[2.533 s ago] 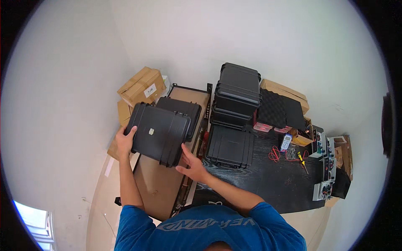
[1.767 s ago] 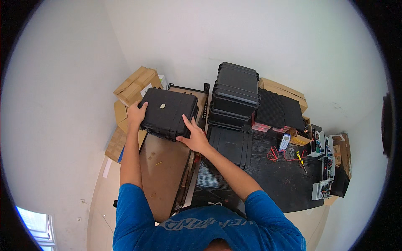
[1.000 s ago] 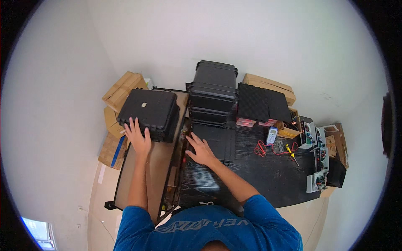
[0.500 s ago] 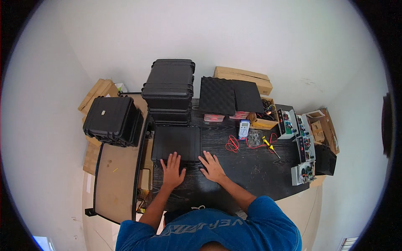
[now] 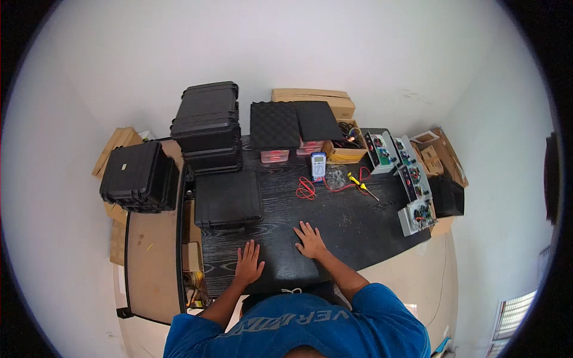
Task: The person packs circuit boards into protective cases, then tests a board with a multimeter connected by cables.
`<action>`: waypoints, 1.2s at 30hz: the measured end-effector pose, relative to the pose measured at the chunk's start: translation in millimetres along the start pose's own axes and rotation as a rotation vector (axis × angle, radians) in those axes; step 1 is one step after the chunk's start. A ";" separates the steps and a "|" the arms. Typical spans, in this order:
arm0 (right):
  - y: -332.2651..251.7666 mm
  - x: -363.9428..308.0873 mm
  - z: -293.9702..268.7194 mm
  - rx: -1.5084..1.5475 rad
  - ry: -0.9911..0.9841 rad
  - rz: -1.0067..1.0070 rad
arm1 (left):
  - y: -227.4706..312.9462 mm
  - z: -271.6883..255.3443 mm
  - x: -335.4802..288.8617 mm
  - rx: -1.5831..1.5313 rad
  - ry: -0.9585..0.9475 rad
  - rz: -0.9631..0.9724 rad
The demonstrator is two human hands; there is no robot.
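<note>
Where the white walls meet in a corner, a black wood-grain desk [image 5: 358,221] carries both hands flat near its front edge, the left hand [image 5: 249,263] and right hand [image 5: 310,239] each with its grip released and fingers spread, holding nothing. Just beyond the left hand lies a closed black hard case [image 5: 228,200], with a stack of like cases [image 5: 207,126] behind it. Right of that case lie a blue multimeter [image 5: 318,166] and red leads [image 5: 307,188]; left of the desk, another black case [image 5: 138,176] sits on a brown cart [image 5: 149,262].

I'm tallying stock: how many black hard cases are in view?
5 at least: three stacked at the table's back-left, one flat before them on the table, one on the side cart at left. Others may be hidden.
</note>
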State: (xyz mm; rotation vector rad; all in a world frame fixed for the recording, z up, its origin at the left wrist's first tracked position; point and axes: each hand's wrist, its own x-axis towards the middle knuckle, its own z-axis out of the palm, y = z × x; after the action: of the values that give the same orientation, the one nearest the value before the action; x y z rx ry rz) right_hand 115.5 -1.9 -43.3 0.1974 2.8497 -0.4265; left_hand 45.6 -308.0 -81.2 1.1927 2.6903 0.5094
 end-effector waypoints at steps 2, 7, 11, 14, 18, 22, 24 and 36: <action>-2.3 -1.0 -2.7 -0.002 -0.033 -0.012 | -1.2 4.4 -2.2 0.029 -0.017 0.009; 1.5 -11.5 -6.9 0.001 -0.081 -0.043 | 0.5 7.6 -0.3 0.067 -0.016 -0.036; 21.7 -13.3 -8.4 0.015 -0.122 -0.132 | 6.9 6.4 2.4 0.068 -0.027 -0.072; 36.4 -9.8 -12.5 -0.014 -0.121 -0.216 | 9.2 6.1 1.5 0.095 -0.004 -0.094; 58.1 -6.6 -14.3 -0.016 -0.148 -0.329 | 5.0 -1.1 3.7 -0.093 0.117 -0.146; 81.0 7.5 -25.5 -0.018 -0.175 -0.454 | -2.5 -10.4 11.0 -0.149 0.603 -0.342; 94.1 16.9 -27.0 -0.027 -0.175 -0.564 | 7.0 -23.5 27.6 -0.102 0.665 -0.360; 234.2 -28.8 -67.0 0.175 -0.064 -0.362 | 189.8 36.9 188.9 -0.080 0.149 0.154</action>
State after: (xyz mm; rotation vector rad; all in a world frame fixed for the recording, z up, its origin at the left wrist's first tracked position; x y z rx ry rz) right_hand 167.6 237.7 -36.8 -0.3008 2.7832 -0.7397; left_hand 59.8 -40.2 -46.6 1.3981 2.6815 0.7482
